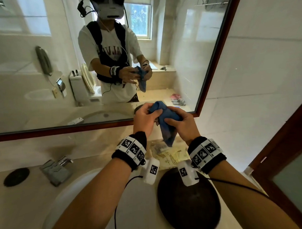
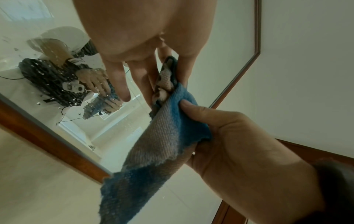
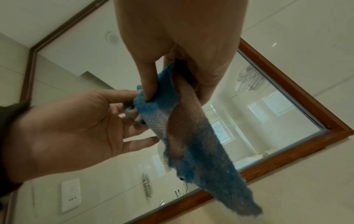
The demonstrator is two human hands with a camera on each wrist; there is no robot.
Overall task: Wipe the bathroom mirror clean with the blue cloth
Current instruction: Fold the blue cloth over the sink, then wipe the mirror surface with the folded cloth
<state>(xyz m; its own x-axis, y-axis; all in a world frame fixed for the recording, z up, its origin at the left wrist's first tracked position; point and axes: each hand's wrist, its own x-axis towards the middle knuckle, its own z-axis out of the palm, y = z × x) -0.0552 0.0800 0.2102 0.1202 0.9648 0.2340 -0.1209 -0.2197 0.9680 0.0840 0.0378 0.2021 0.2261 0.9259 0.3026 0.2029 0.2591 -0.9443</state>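
While blue cloth (image 1: 164, 120) hangs bunched between left hand (image 1: 144, 119) and right hand (image 1: 183, 124), both grips pinching it: loose tail risks slipping; mirror (image 1: 59, 66) droplets may smear.

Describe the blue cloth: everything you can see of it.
The cloth is blue knit, faded to greyish-tan in patches, with frayed edges. It is bunched, held in the air before the mirror's lower corner, not touching the glass. The left hand and right hand both pinch its upper part; a loose tail hangs down over the counter.
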